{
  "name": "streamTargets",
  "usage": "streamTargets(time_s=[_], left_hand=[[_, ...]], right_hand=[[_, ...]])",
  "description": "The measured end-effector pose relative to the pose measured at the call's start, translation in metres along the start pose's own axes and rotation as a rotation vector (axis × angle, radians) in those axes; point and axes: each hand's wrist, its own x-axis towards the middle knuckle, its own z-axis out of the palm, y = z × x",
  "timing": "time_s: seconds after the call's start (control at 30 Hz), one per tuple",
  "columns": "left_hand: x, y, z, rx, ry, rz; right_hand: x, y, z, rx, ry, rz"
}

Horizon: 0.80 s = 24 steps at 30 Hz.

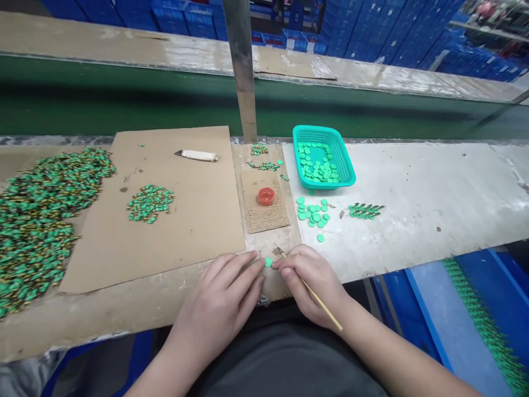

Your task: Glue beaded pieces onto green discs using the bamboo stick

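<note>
The left hand point(226, 292) is laid flat, fingers barely parted, fingertips beside a green disc point(268, 262) at the table's near edge, open cardboard at ten o'clock. A thin brush point(314, 298) is pinched by the right hand point(311, 278), its tip aimed at eleven o'clock.

Both hands point(264, 286) low — fingers converging
</note>
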Motion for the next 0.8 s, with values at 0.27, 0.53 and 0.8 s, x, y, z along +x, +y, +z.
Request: streamTargets(time_s=[0.27, 0.53, 0.8], left_hand=[[-0.002, -0.011, -0.031, 0.073, 0.059, -0.185], [0.011, -0.185, -0.130, 0.501, 0.184, -0.642], [0.069, -0.229, -0.129, 0.560, -0.125, -0.835]], right_hand=[[-0.015, 0.005, -0.002, 0.023, 0.119, 0.028], [-0.030, 0.017, 0.002, 0.024, 0.145, 0.126], [-0.030, 0.021, 0.006, 0.002, 0.106, 0.105]])
